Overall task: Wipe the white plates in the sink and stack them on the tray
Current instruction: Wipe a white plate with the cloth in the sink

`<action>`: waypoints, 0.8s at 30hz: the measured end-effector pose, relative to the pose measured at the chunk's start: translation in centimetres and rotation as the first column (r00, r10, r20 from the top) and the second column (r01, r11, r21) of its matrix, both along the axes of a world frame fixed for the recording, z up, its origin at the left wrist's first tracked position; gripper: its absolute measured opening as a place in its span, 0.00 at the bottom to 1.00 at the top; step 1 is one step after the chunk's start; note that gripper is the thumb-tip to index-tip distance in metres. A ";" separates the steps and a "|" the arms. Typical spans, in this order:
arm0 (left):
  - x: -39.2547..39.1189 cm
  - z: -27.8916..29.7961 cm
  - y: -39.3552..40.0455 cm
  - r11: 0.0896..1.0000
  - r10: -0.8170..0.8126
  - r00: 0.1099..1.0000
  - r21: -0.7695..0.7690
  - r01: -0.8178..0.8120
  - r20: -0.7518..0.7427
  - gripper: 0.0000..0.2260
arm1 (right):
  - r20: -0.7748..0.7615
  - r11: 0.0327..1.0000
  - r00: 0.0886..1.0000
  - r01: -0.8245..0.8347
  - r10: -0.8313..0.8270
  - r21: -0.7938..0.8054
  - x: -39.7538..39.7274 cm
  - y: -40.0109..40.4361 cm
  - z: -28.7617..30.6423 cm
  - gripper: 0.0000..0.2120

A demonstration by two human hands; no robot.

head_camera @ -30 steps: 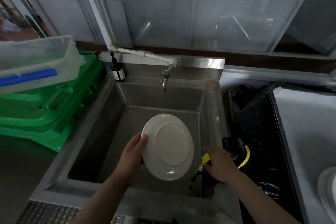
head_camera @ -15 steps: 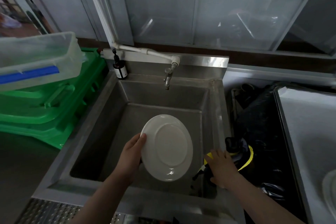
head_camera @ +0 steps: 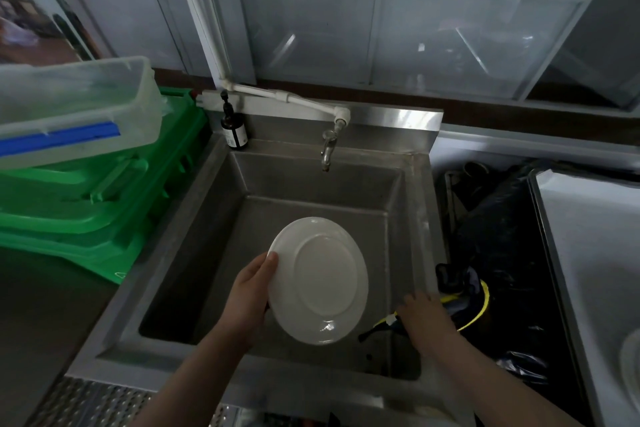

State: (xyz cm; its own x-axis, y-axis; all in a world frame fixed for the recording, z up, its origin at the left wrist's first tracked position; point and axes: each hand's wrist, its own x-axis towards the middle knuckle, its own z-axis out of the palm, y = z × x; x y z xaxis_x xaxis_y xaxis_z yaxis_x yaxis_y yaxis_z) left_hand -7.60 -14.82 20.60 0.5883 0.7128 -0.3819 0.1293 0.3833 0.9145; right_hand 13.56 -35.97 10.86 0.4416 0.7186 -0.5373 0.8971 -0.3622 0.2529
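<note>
A person stands at a steel sink (head_camera: pixel 194 225), the left hand (head_camera: pixel 250 298) holding a white plate (head_camera: pixel 320 279) over the basin, its grip clamped on the plate's left rim with the thumb on the upturned underside and the fingers hidden behind. The plate is tilted, its foot ring facing the camera, and hangs clear of the sink floor, below the tap (head_camera: pixel 327 149) that juts from the sink's back wall. The right hand (head_camera: pixel 427 319) rests at the sink's right edge on a dark cloth (head_camera: pixel 457 288) with yellow trim; its fingers curl down onto the fabric, but whether the grip has closed on the cloth cannot be told. A strip of the cloth hangs down inside the sink's right wall. At the sink's back left corner stands a brown pump bottle (head_camera: pixel 234 130). Left of the sink, green crates (head_camera: pixel 93 211) are stacked with a clear plastic tub (head_camera: pixel 74 111) on top of them. Right of the sink, past a black bag (head_camera: pixel 509 236), lies a steel tray (head_camera: pixel 588 253), and the pale rim of a second plate (head_camera: pixel 631 364) shows on it at the frame's right edge. Glass-fronted cabinets (head_camera: pixel 381 31) line the wall behind the sink.
</note>
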 end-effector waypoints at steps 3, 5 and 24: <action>-0.3 -0.1 0.7 1.000 0.007 1.000 -0.012 -0.007 0.011 0.13 | -0.103 0.988 0.992 0.091 -0.078 0.128 0.9 -0.2 0.8 0.13; -0.5 -0.1 1.1 1.000 0.016 1.000 -0.015 -0.016 0.014 0.13 | -0.203 0.951 0.967 0.201 -0.154 0.236 1.2 -0.4 1.9 0.12; -1.2 3.0 4.1 0.987 -0.162 0.982 0.019 0.161 0.094 0.20 | -0.634 0.314 0.681 0.732 -0.368 0.605 -3.2 6.9 10.7 0.05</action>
